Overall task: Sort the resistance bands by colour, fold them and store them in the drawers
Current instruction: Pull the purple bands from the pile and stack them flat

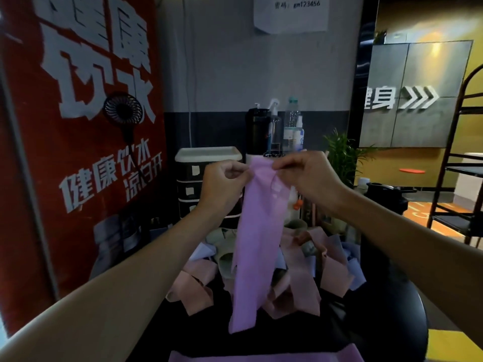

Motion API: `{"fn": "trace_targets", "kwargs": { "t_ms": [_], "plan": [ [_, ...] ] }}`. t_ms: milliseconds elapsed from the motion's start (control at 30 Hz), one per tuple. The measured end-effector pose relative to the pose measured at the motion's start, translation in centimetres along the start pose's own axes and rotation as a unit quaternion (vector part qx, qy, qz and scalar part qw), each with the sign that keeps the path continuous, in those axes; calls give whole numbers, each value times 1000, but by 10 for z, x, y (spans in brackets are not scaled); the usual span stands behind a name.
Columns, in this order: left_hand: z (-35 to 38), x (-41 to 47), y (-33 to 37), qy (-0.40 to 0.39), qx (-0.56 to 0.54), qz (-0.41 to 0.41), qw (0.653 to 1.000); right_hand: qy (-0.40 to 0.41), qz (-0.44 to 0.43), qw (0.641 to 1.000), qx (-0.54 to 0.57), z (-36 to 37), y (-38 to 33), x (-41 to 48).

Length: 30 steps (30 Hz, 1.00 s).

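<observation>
Drawer unit (188,190) and bottles (292,121) stand behind the piled bands (303,280); my left hand (222,184) and right hand (305,176) pinch the top of a limp lilac band (256,244).

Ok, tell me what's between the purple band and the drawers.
The purple band hangs pinched by the left hand and right hand. Only the pile of loose bands lies between it and the drawer unit behind; the visible drawers look shut.

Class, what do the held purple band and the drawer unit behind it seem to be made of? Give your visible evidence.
Purple band: thin, matte, probably latex or fabric; it hangs limp and creases. Drawer unit: likely smooth plastic; white top with rounded edges.
</observation>
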<state>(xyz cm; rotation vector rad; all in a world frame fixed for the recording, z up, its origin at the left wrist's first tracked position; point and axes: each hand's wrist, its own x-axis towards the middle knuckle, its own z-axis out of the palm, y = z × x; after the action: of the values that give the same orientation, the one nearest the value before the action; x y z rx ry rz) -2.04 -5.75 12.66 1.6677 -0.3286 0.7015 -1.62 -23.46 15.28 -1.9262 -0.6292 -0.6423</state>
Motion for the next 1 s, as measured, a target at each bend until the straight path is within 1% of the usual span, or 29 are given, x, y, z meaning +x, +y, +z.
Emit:
{"fn": "trace_targets", "kwargs": {
  "t_ms": [100, 167, 267, 333, 400, 467, 500, 600, 633, 700, 767, 833, 867, 933, 1000],
  "plan": [
    [-6, -2, 1, 18, -33, -30, 999, 10, 15, 1000, 8, -2, 6, 0],
    [-9, 0, 0, 26, -39, -47, 998, 33, 25, 999, -15, -5, 15, 2],
    [-11, 4, -5, 38, -27, -51, 998, 60, 57, 996, -46, -9, 34, 8],
    [-11, 5, -7, 37, -24, -49, 998, 42, 76, 994, -73, -10, 47, 11],
    [-10, 4, -8, 34, -27, -49, 998, 3, 87, 992, -94, -8, 53, 11],
    [-10, 3, -8, 25, -36, -51, 998, -27, 83, 991, -98, -6, 47, 7],
    [-10, 3, -7, 19, -38, -53, 998, -36, 77, 993, -79, -5, 41, 3],
    [-10, 2, -3, -4, -53, -61, 997, -64, 65, 994, 58, 4, 17, -5],
    [-10, 1, -1, -15, -57, -61, 996, -72, 52, 993, 78, 8, 9, -7],
    [-11, 0, 2, -30, -51, -61, 996, -55, 11, 996, 68, 17, -1, -7],
    [-12, -2, 4, -18, -39, -55, 998, -22, -27, 998, 57, 23, -7, -6],
    [-14, -2, 7, 5, -52, -63, 997, -6, -35, 997, 63, 28, -11, -7],
    [-15, -2, 9, -2, -67, -74, 995, -4, -33, 997, 73, 31, -12, -7],
    [-17, -5, 13, -53, -102, -95, 989, -18, -29, 994, 106, 35, -15, -10],
    [-19, -8, 18, -92, -117, -92, 985, -50, -39, 991, 117, 38, -17, -14]
  ]
}}
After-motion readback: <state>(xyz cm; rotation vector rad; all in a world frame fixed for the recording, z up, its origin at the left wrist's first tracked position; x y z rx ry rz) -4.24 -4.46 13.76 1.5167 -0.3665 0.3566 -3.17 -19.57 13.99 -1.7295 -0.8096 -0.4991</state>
